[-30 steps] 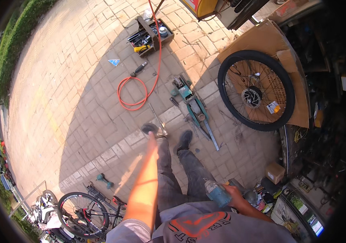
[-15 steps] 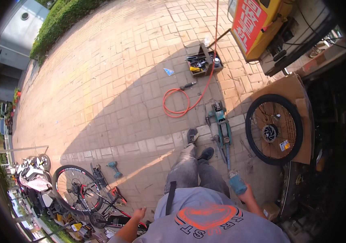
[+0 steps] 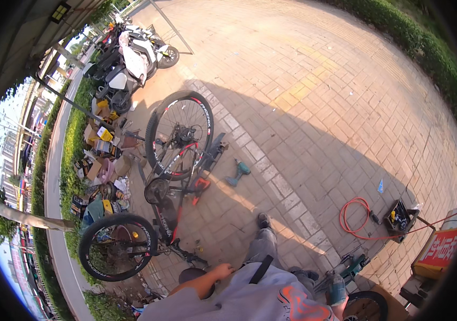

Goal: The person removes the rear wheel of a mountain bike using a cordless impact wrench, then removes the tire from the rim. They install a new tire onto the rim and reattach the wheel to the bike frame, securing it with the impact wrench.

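Observation:
My left hand [image 3: 222, 271] hangs beside my left leg, fingers loosely curled, with nothing visible in them. At the lower right, my right hand [image 3: 339, 309] grips a teal power tool [image 3: 337, 289] from behind; its lower part is hidden. To the left a black and red bicycle [image 3: 172, 208] rests upside down on the paving, its wheels raised. Its handlebar end lies close to my left forearm. Beyond the bicycle lie a second teal power tool, a cordless drill [image 3: 237, 172], and a red and black tool [image 3: 199, 188].
A green floor jack [image 3: 354, 266] stands right of my feet, near a loose wheel [image 3: 379, 300]. Farther right are an orange hose [image 3: 341, 216] and an open toolbox [image 3: 403, 224]. Boxes and clutter [image 3: 103, 166] line the left hedge, with parked scooters [image 3: 137, 59] beyond.
My view has swung left, so the bicycle is now nearer the middle and the jack and loose wheel have shifted to the lower right. The right hand still holds the power tool.

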Available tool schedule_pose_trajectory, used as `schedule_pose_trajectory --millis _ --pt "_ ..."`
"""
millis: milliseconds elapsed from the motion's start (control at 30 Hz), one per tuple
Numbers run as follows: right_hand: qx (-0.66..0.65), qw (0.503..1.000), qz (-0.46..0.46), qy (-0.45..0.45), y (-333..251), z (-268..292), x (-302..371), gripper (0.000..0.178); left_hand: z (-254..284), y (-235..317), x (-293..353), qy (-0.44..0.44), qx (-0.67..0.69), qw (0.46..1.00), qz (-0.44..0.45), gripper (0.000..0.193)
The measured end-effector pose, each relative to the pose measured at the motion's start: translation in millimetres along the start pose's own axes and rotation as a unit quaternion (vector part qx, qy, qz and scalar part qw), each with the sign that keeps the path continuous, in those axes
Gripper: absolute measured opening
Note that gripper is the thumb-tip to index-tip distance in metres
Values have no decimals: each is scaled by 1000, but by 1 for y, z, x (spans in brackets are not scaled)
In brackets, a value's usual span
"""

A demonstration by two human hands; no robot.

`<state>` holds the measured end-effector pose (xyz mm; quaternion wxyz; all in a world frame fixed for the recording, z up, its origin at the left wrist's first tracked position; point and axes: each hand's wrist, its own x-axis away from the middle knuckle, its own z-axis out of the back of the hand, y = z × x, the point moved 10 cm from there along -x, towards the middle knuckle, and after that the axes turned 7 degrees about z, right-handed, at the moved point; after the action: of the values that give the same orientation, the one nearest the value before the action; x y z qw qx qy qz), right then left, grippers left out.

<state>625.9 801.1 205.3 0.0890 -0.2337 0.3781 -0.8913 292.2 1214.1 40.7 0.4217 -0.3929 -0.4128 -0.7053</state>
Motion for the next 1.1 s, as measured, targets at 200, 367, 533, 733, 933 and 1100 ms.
schedule_pose_trajectory --millis 200,367,533,733,933,1100 --pt "173 930 304 -112 -199 -140 -160 36 168 -82 -32 155 238 955 84 40" --pt "-26 943 292 -155 -366 -276 -266 31 285 -104 -56 222 365 900 85 34" --pt "-204 921 74 -324 -447 -445 -338 27 376 -61 -60 240 508 825 51 35" --pt "-369 849 -76 -372 -470 -627 -406 8 444 -37 -74 206 691 683 117 32" --pt "-431 795 -180 -388 -443 -779 -421 7 564 -36 -161 305 634 703 97 28" --pt "-410 802 -172 -398 -428 -825 -439 13 772 29 -85 684 71 723 -67 43"
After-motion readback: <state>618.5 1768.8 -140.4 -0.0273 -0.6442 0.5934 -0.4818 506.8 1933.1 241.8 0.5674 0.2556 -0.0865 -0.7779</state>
